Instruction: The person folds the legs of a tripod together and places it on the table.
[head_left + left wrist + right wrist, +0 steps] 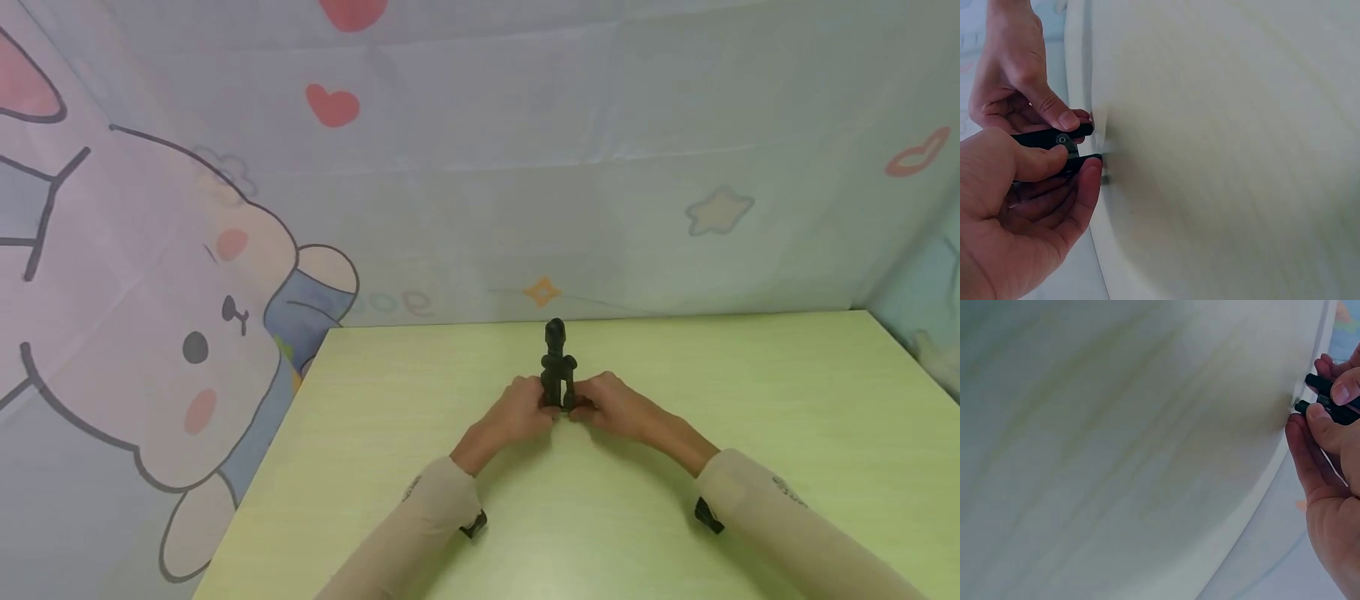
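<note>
A small black tripod [556, 364] stands upright near the table's back edge, with a rounded top, side knobs midway and legs spread by a narrow gap. Thumb and fingers of my left hand [525, 408] pinch its left leg low down. On the other side, my right hand [617, 407] pinches the right leg near its foot. The left wrist view shows the tripod's dark legs [1038, 137] side by side, with a small screw joint between them. Curled fingers partly hide the legs. In the right wrist view, two leg ends [1319, 381] stick out past the fingertips.
The pale yellow-green table [420, 375] extends around both arms. Behind it hangs a light cloth backdrop [487, 208] printed with hearts, stars and a large cartoon rabbit. Black straps [707, 515] show beneath the beige sleeves [420, 525].
</note>
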### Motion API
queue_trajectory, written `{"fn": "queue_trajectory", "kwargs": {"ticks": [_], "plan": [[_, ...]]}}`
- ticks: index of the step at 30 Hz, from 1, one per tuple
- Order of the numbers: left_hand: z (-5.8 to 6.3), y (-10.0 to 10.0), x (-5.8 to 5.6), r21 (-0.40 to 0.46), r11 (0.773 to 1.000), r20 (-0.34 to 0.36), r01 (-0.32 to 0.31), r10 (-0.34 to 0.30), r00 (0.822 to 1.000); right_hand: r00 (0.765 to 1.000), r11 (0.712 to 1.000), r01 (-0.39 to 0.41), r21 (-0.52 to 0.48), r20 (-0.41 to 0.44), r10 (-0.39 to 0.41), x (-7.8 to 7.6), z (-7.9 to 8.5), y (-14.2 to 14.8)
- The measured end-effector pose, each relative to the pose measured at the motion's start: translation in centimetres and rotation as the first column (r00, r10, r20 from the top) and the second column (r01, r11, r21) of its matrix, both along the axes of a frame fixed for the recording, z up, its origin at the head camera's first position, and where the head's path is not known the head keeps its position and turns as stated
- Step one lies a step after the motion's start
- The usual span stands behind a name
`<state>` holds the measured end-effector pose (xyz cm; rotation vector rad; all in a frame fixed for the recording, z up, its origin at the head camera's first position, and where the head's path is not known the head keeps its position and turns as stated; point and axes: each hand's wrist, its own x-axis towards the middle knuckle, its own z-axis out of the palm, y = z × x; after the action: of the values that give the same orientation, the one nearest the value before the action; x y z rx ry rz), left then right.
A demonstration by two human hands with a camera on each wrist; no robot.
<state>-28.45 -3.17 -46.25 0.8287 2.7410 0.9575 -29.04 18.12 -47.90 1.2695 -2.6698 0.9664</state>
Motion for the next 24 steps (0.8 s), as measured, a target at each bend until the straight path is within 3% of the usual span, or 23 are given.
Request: {"fn": "queue_trajectory", "kwargs": {"ticks": [17, 24], "plan": [[0.1, -0.2, -0.9, -0.037, 0.998, 0.019, 0.046, -0.046, 0.999, 0.994, 0.996, -0.062, 0.066, -0.084, 0.068, -0.9, -0.1, 0.1], [0.0, -0.1, -0.9, -0.036, 0.997, 0.026, 0.061, -0.061, 0.998, 0.979, 0.991, -0.091, 0.101, -0.173, 0.107, -1.1, 0.0, 0.4]]}}
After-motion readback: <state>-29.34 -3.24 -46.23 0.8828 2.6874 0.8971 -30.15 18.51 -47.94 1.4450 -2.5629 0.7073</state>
